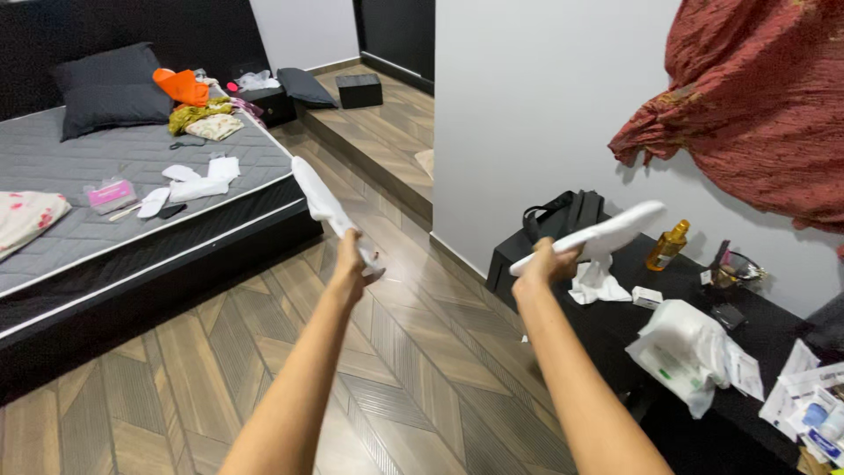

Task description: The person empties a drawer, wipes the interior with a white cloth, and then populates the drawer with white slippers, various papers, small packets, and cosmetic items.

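My left hand [352,258] is stretched out over the wooden floor and grips a white slipper [323,200] by one end; the slipper points up and away toward the bed. My right hand [542,264] is closed on a second white slipper [607,233], held flat and pointing right, above the near end of a black low table [615,325]. Under that slipper a crumpled white cloth [595,281] lies on the table. The two hands are well apart.
A grey bed [132,167] at left carries a dark pillow, white slippers, clothes and small items. The black table holds an amber bottle [668,245], a white plastic bag [690,352], small boxes and a black bag [563,214]. Red fabric [756,97] hangs on the white wall.
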